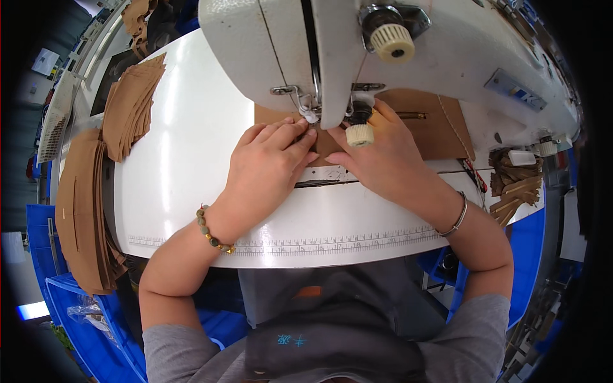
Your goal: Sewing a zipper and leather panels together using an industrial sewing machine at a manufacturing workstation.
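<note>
A white sewing machine [255, 45] stands over a brown flat piece [447, 137] with a short metal zip [415, 116] in it. My left hand [267, 166] lies on the piece left of the needle area, fingers bent slightly and resting on it just by the presser foot [311, 116]. My right hand [383, 156] rests on the piece right of the needle, thumb spread toward my left thumb; some of its fingertips are hidden behind a knob [359, 134]. Neither hand visibly grips anything.
Stacks of brown pieces [80, 210] lie on the left. Brown scraps [517, 182] and red-handled snips [479, 182] lie at the right. The white table [179, 159] has a printed ruler strip along its front. Blue bins [89, 325] sit below both sides.
</note>
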`<state>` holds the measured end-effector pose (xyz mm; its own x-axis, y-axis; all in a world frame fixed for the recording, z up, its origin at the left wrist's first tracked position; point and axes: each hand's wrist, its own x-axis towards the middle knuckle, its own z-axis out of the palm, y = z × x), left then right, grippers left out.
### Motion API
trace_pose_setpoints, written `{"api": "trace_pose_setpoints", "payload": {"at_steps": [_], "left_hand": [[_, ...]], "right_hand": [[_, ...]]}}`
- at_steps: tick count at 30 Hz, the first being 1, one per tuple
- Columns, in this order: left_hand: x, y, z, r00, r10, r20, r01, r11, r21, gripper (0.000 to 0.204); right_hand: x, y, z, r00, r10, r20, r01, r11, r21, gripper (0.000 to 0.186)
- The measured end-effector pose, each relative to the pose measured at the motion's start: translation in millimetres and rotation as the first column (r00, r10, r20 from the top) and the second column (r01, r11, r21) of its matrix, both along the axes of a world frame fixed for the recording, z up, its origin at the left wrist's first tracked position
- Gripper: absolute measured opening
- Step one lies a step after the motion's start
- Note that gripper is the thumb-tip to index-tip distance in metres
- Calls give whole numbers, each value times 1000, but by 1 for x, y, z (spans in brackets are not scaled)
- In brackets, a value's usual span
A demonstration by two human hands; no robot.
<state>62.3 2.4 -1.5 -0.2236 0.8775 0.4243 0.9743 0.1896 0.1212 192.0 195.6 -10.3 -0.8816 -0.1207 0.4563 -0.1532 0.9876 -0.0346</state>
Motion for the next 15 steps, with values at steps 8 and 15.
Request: {"api": "trace_pose_setpoints", "payload": {"at_steps": [8, 15], "left_hand": [[-1, -2, 0, 997, 53, -58, -55, 998, -39, 29], [-14, -11, 0, 961, 207, -181, -232, 963, -134, 34]], "right_hand": [[-1, -3, 6, 1000, 12, 3, -12, 998, -62, 42], [20, -31, 38, 949, 59, 311, -58, 998, -13, 43]]}}
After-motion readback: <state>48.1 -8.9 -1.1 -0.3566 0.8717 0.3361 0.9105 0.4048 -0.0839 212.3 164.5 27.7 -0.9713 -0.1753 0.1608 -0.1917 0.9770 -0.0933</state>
